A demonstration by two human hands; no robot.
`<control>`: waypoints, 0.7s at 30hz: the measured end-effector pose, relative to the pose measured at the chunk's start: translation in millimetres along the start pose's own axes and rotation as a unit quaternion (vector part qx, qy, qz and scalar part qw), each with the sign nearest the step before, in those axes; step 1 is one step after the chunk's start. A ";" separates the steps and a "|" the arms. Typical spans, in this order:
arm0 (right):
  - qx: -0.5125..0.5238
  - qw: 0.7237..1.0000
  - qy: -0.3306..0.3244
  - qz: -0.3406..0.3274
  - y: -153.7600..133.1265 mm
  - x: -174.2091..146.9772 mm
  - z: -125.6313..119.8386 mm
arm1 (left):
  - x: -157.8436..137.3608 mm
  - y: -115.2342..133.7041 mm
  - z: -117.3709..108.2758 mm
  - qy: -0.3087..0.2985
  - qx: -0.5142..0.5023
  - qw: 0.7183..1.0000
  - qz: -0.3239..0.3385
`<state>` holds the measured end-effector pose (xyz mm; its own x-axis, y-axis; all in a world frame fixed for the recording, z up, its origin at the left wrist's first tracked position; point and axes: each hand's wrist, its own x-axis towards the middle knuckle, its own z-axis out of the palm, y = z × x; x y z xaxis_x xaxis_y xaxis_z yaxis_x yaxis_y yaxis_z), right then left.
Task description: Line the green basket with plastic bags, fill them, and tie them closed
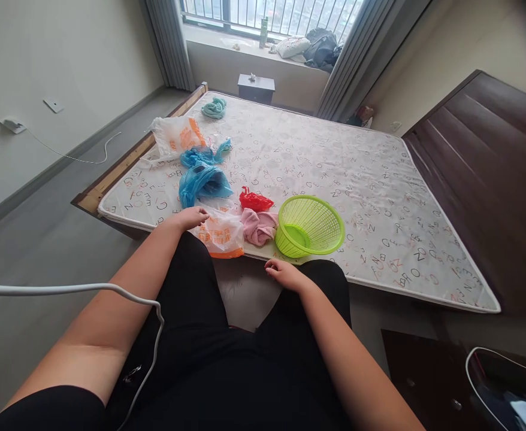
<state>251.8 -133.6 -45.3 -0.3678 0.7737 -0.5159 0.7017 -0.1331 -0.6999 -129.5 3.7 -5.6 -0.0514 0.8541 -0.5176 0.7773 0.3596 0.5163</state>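
Observation:
My left hand (193, 218) rests by my left knee, fingers loosely stretched out, holding nothing. It is nearest a white plastic bag with orange print (221, 231) and a crumpled blue plastic bag (205, 184). My right hand (283, 275) lies at my right knee, empty, with its fingers loosely bent and apart. Beyond it, near the mattress edge, stands a green plastic basket (330, 230), slightly tilted, nothing visible inside. A folded pink cloth (258, 227) sits left of the basket, with a red plastic bag (256, 200) just behind it.
On the mattress (362, 197) lie another blue bag (197, 157), a second white-and-orange bag (177, 137) and a teal cloth (214, 108). A dark headboard (492, 179) rises at right. A white cable (65, 290) crosses my left arm. A nightstand (256, 90) stands beyond the bed.

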 end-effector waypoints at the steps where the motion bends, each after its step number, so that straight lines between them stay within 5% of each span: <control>1: -0.008 1.000 -0.014 0.003 -0.1 2.2 1.0 | -2.0 -0.3 -1.0 0.005 -0.008 1.000 -0.007; 11: -0.030 0.997 -0.054 0.035 -9.9 2.8 0.7 | -18.8 -5.4 -1.5 -0.012 0.200 0.978 0.050; 21: -0.108 0.988 -0.103 0.036 -7.0 -8.3 -12.4 | -37.1 -39.6 55.1 -0.060 0.193 0.976 0.086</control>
<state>257.5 -131.5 -30.0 -0.4124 0.6211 -0.6665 0.8369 -0.0309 -0.5465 -123.8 -63.0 -44.5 0.1559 0.8312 -0.5336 0.9474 0.0271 0.3190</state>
